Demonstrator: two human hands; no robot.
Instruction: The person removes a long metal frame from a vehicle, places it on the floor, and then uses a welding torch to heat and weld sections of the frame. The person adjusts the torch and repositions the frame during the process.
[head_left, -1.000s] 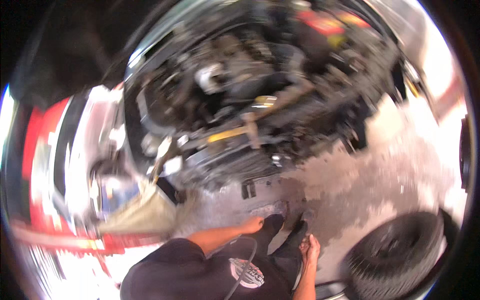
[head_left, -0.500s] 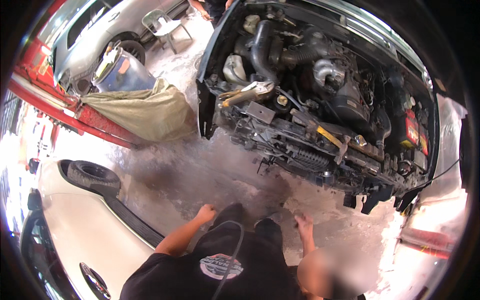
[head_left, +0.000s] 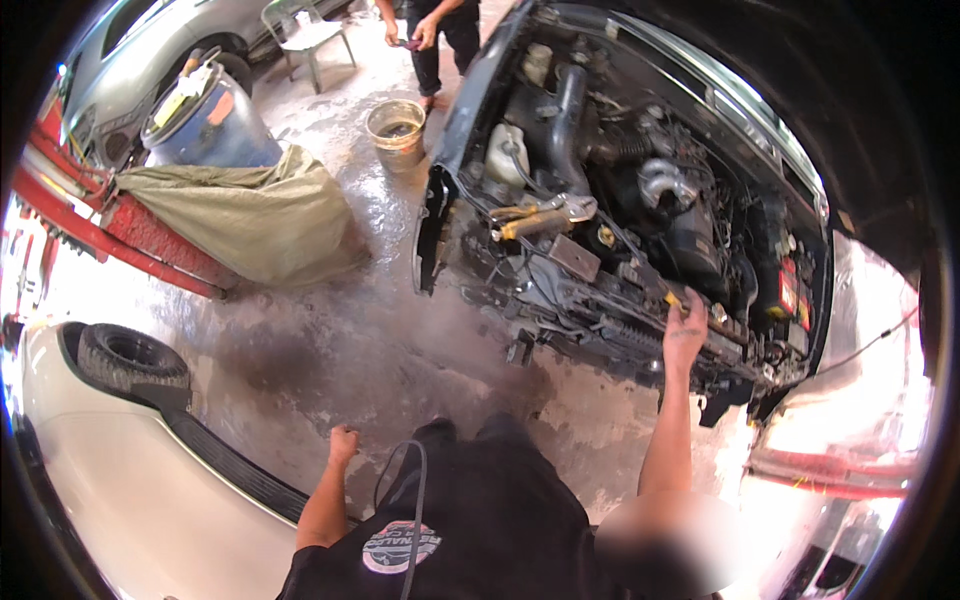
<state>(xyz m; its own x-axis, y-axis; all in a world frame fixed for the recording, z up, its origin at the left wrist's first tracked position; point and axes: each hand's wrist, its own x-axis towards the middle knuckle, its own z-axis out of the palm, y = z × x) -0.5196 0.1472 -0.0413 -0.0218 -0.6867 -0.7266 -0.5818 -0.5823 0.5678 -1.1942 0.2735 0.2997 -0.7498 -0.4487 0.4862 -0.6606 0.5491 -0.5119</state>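
The right hand (head_left: 684, 332) has reached the yellow-handled tool (head_left: 671, 299), likely stiff, weighty, best taken by its handle; grip curled, firm hold unclear

yellow handle (head_left: 673, 300): mostly hidden, seemingly by right hand (head_left: 686, 332) | co-worker (head_left: 460, 28): cut off above

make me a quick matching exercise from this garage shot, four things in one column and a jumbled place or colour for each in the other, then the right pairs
Column one
1. right hand
2. drum
3. left hand
4. bucket

Column two
a. on the floor, near another person's feet
b. at a yellow handle along the front of the engine bay
c. blue-sided
d. in the air, apart from the engine bay

Right pairs
1-b
2-c
3-d
4-a
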